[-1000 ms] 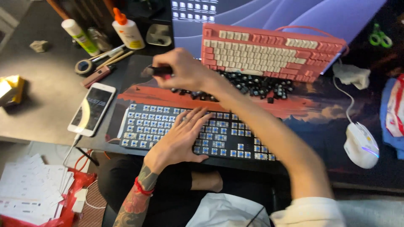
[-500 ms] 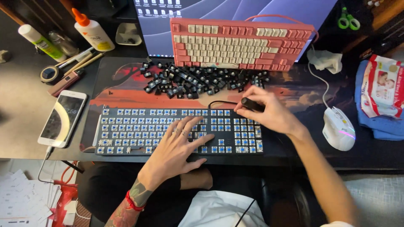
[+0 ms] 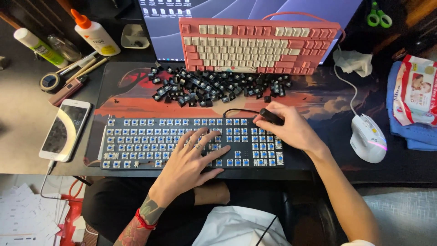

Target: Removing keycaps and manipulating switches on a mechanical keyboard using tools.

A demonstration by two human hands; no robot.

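We are taking the stripped black keyboard (image 3: 191,142), its blue switches bare, as our landmark on the desk mat. Left of it a white phone (image 3: 64,130) is lying face up, and beyond that, further back, a glue bottle (image 3: 94,33) is standing. Our left hand (image 3: 191,159) is resting flat on the keyboard's middle, fingers spread and released, grasping nothing. Behind the keyboard a heap of loose black keycaps (image 3: 214,86) is lying, and behind that heap a pink keyboard (image 3: 255,45) is leaning against the monitor. Over the keyboard's right end our right hand (image 3: 291,130) is clenching a small black tool (image 3: 271,116). Right of the keyboard a white mouse (image 3: 368,137) is sitting.
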